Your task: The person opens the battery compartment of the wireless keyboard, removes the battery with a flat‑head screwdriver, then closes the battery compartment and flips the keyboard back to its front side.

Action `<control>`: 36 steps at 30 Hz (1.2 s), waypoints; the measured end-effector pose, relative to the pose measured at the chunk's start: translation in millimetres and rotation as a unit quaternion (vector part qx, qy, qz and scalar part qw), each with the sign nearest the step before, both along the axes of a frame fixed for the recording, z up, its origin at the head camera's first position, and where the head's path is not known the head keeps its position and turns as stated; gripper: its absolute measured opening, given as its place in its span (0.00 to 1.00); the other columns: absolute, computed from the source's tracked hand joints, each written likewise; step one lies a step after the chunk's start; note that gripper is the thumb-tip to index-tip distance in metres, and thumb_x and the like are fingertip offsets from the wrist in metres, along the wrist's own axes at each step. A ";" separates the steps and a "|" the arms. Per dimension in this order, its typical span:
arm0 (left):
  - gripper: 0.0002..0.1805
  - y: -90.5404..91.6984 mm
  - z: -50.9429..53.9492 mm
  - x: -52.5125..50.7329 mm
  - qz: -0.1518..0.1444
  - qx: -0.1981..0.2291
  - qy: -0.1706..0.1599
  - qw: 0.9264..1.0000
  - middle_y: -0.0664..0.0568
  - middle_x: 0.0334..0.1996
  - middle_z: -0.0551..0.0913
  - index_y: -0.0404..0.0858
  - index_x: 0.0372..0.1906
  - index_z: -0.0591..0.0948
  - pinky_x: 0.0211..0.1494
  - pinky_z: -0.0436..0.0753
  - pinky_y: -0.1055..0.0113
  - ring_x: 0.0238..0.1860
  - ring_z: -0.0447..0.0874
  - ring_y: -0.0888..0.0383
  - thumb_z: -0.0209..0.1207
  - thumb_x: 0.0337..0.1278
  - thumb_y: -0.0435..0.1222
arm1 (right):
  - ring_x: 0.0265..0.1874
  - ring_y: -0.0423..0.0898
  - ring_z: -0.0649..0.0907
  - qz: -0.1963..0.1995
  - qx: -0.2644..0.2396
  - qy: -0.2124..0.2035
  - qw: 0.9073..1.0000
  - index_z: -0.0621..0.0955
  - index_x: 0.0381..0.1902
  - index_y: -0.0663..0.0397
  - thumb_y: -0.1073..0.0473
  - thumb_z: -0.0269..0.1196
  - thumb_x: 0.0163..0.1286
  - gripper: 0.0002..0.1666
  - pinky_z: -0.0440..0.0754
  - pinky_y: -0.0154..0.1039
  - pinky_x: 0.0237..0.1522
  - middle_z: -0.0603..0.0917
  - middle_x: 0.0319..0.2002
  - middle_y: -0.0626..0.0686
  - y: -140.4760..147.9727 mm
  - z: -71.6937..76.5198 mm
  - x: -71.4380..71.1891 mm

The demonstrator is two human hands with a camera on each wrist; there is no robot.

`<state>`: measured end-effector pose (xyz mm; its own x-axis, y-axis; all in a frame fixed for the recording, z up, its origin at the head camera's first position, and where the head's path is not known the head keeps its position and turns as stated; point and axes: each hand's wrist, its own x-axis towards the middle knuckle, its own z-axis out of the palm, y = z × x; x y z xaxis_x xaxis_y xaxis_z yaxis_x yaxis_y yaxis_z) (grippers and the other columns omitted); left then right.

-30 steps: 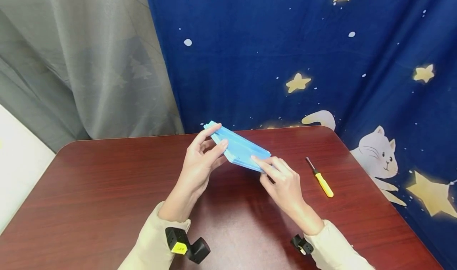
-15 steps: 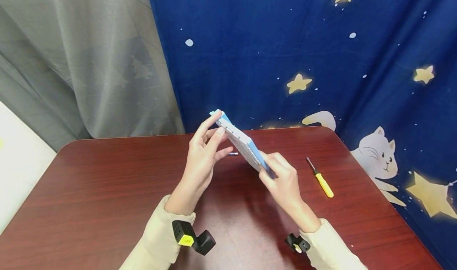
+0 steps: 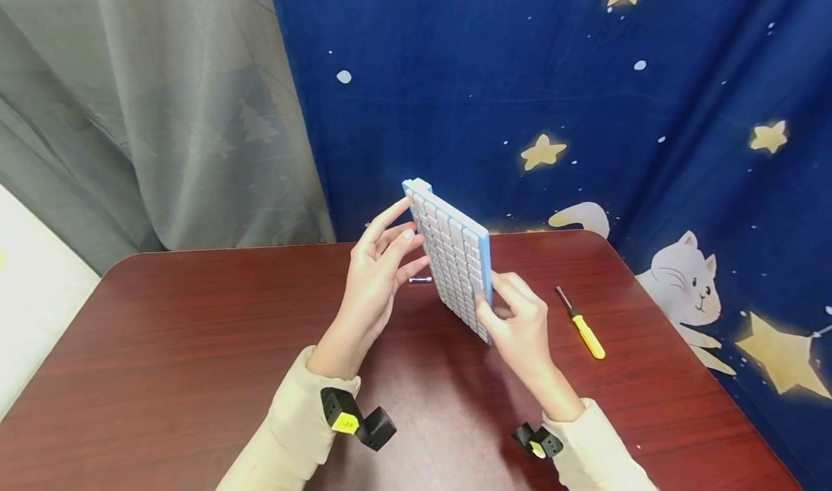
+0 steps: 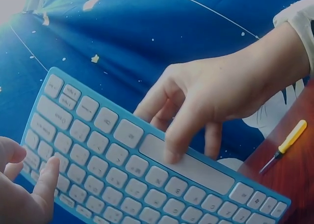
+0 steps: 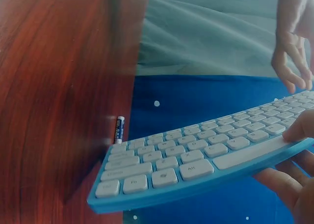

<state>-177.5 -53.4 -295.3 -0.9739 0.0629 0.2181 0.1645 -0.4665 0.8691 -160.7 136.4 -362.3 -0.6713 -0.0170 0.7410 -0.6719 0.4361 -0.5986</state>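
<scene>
A light-blue keyboard [image 3: 455,260] with white keys is held up on edge above the table, its keys facing left. My right hand [image 3: 520,325] grips its long near side. In the left wrist view, the right thumb lies on the space bar [image 4: 191,167] and the other fingers are behind the keyboard. My left hand [image 3: 377,281] is at the far upper end, its fingertips by the edge and the keys with fingers extended. Whether all of them touch the keyboard is hard to tell.
A screwdriver [image 3: 588,336] with a yellow handle lies on the red-brown table [image 3: 214,346] at the right. A small battery [image 5: 119,130] lies on the table behind the keyboard. Blue and grey curtains hang behind the table.
The keyboard has turned from showing its plain blue back to showing its keys, and its far end has risen. The left hand has loosened from its pinch, and the battery has come into view.
</scene>
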 end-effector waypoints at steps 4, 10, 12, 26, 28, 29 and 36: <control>0.23 0.1 -3.7 -0.9 0.000 -0.010 -0.009 1.000 0.40 0.52 0.69 0.44 0.62 0.70 0.47 0.78 0.59 0.54 0.70 0.40 0.53 0.62 0.31 | 0.31 0.48 0.82 -0.005 -0.023 -0.017 1.000 0.81 0.46 0.65 0.76 0.64 0.52 0.21 0.80 0.32 0.27 0.81 0.35 0.56 -2.9 8.0 4.0; 0.22 1.9 -12.0 -2.3 -0.001 -0.020 -0.031 0.999 0.44 0.46 0.72 0.41 0.61 0.71 0.47 0.77 0.56 0.47 0.74 0.50 0.53 0.62 0.30 | 0.33 0.47 0.81 -0.029 -0.047 -0.032 0.998 0.79 0.46 0.71 0.79 0.64 0.50 0.21 0.80 0.33 0.25 0.81 0.35 0.62 -11.1 29.5 16.1; 0.21 3.1 -15.8 -3.3 -0.001 -0.020 -0.042 0.999 0.46 0.43 0.73 0.39 0.60 0.71 0.47 0.78 0.55 0.45 0.74 0.52 0.53 0.61 0.29 | 0.34 0.44 0.80 -0.043 -0.053 -0.046 0.997 0.79 0.46 0.72 0.79 0.64 0.50 0.22 0.80 0.32 0.25 0.81 0.35 0.63 -12.6 34.0 18.4; 0.19 12.1 -52.9 -15.1 0.005 -0.031 -0.130 0.991 0.44 0.41 0.73 0.32 0.56 0.71 0.45 0.79 0.60 0.45 0.74 0.50 0.53 0.59 0.27 | 0.38 0.44 0.77 -0.035 -0.116 -0.073 0.990 0.78 0.51 0.65 0.73 0.65 0.54 0.23 0.80 0.31 0.26 0.80 0.39 0.60 -4.7 21.4 5.3; 0.19 12.5 -60.3 -18.2 0.008 -0.040 -0.143 0.989 0.42 0.42 0.74 0.32 0.56 0.71 0.46 0.79 0.59 0.46 0.74 0.50 0.53 0.58 0.27 | 0.39 0.44 0.78 -0.025 -0.137 -0.081 0.987 0.78 0.52 0.62 0.71 0.66 0.54 0.24 0.80 0.32 0.27 0.79 0.41 0.59 -0.9 14.2 0.0; 0.20 12.7 -63.7 -19.5 0.009 -0.043 -0.150 0.988 0.41 0.43 0.74 0.32 0.57 0.70 0.46 0.78 0.59 0.47 0.74 0.50 0.53 0.58 0.27 | 0.38 0.45 0.79 -0.021 -0.146 -0.085 0.985 0.78 0.52 0.62 0.70 0.66 0.55 0.25 0.80 0.33 0.27 0.79 0.42 0.59 -0.6 14.4 -0.2; 0.20 14.9 -86.9 -22.8 0.049 -0.083 -0.192 0.977 0.42 0.42 0.75 0.31 0.56 0.71 0.42 0.80 0.63 0.41 0.74 0.55 0.53 0.57 0.27 | 0.33 0.46 0.82 0.059 -0.229 -0.092 0.967 0.77 0.54 0.57 0.67 0.67 0.55 0.26 0.81 0.38 0.27 0.81 0.38 0.61 2.9 15.4 0.1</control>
